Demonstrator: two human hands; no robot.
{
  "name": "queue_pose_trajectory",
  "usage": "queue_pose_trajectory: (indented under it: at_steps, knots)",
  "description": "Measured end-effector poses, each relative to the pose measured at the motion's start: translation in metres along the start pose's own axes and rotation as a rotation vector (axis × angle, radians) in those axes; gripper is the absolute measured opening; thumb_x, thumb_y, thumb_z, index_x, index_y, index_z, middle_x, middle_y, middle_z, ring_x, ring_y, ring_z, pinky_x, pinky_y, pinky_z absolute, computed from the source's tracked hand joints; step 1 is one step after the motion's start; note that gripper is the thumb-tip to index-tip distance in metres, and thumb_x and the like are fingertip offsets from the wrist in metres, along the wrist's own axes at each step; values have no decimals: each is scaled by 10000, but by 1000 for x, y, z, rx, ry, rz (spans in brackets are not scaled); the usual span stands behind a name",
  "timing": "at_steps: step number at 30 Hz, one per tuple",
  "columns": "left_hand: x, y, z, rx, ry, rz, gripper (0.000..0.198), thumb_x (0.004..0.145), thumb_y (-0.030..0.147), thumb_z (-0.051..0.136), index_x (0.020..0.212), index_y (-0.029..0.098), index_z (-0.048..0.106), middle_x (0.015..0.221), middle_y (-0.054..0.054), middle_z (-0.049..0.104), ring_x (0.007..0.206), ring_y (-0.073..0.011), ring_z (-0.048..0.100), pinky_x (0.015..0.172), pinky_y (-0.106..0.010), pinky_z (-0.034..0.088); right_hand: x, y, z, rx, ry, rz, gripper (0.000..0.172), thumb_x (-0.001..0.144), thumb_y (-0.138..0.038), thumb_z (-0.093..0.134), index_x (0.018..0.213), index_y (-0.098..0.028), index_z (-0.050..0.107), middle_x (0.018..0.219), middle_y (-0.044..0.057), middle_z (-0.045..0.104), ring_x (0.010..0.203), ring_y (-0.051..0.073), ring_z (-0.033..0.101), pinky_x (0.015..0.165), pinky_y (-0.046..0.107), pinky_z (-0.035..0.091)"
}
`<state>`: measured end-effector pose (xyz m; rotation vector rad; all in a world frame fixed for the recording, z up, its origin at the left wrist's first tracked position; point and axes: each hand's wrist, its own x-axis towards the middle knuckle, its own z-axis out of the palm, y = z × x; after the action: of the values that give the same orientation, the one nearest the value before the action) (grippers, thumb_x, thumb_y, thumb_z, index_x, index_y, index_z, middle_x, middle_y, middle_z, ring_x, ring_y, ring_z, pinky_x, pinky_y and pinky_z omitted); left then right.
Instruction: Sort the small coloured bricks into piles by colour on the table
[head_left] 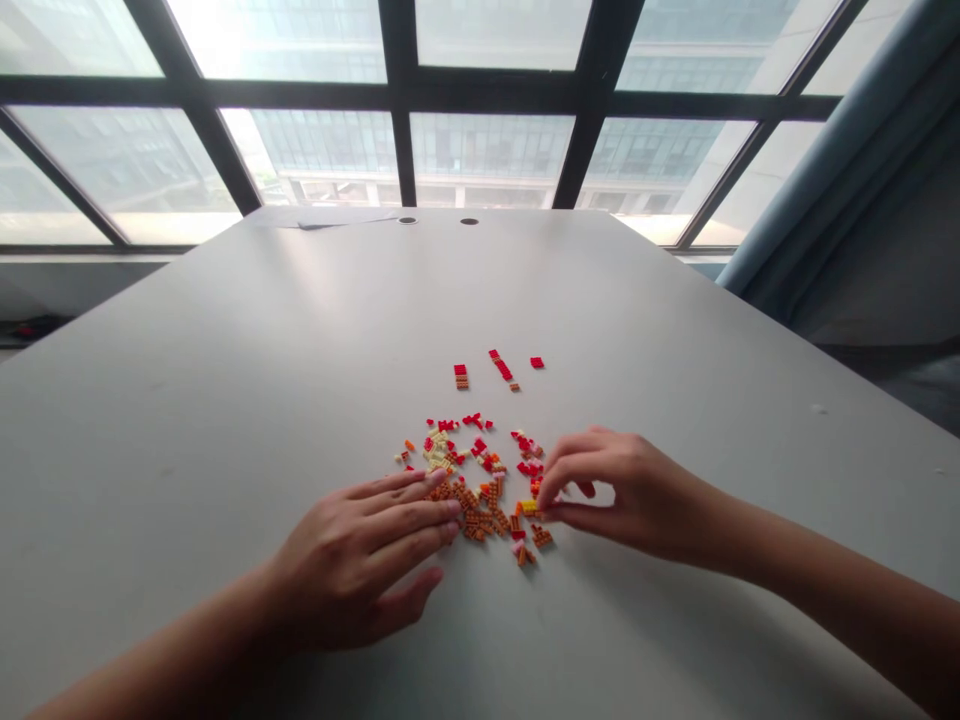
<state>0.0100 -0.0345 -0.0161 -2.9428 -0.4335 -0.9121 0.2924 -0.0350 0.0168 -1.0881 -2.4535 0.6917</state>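
Observation:
Small toy bricks lie in a loose heap on the white table. My left hand [375, 555] rests flat at the heap's left side, fingers stretched out, covering part of the brown bricks [480, 515]. On the right, my right hand [615, 490] has thumb and forefinger pinched together at the end of a yellow toy brick [529, 507]; the exact contact is hard to see. Cream bricks [439, 450] sit behind my left fingertips. Red and pink bricks [529, 447] are scattered just left of my right hand. A brown brick [541, 536] lies below its fingertips.
Beyond the heap, a red-and-brown group [461, 377], a slanted red row [500, 364] and a small red piece [536, 362] lie apart on the table [360, 310]. Paper [322, 220] and two round holes are at the far edge, before windows. A curtain [832, 190] hangs right.

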Motion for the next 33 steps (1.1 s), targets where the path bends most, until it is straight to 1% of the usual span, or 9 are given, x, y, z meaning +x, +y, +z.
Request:
queue_pose_trajectory:
  at_steps: [4,9,13,16,18,21,26,29,33]
  knots:
    - [0,-1,0,1,1,6,266,803,174,592,1060,119,638,1070,-82,718,1065,-191,647,1030,-320,474,-14,-6,10,-66,-58,-20,65,838,-236,633,841,-233,697,861,29,684,757,129,617,750,267,418]
    - [0,-2,0,3,5,12,257,801,167,592,1046,107,643,1066,-92,718,1121,-203,614,1034,-313,470,-15,-1,17,-85,-58,16,104,866,-247,588,851,-223,688,893,41,680,781,142,617,746,272,408]
    - [0,-1,1,8,-7,7,269,798,169,600,1056,107,641,1082,-89,713,1150,-209,595,1042,-318,464,-16,-3,16,-75,-73,3,129,886,-252,558,850,-215,677,882,41,689,765,135,619,746,269,411]
    - [-1,0,0,9,-6,5,274,795,167,604,1061,109,638,1089,-82,711,1156,-209,590,1042,-318,465,-13,-6,11,-93,-72,-36,154,901,-269,543,855,-213,679,872,45,698,757,136,628,747,270,423]
    - [-1,0,0,9,-5,7,269,798,173,602,1057,111,639,1084,-80,713,1152,-205,593,1045,-316,460,-7,-7,6,-114,-14,-53,151,900,-265,543,861,-207,676,856,45,702,753,139,635,740,267,442]
    - [-1,0,0,13,-8,8,262,804,185,601,1053,113,641,1080,-85,714,1139,-203,602,1043,-316,460,9,-4,1,-106,128,-47,121,885,-226,554,871,-194,670,837,39,714,744,136,652,718,245,485]
    - [0,0,0,-1,-8,1,261,808,186,593,1052,110,643,1078,-97,713,1127,-213,611,1023,-325,481,30,5,2,-74,287,-4,104,823,-146,598,872,-198,675,853,13,739,763,134,689,725,223,527]
    - [0,0,0,-7,1,0,258,809,185,589,1048,104,642,1077,-101,713,1100,-210,628,1022,-326,482,35,11,6,-93,341,42,116,788,-126,635,876,-193,670,840,4,744,752,138,699,725,225,536]
    - [0,1,0,-5,5,-6,250,813,186,585,1045,112,642,1069,-98,717,1082,-202,638,1021,-323,483,46,21,11,-96,341,74,184,781,-102,644,944,-186,662,854,2,751,768,141,708,733,229,539]
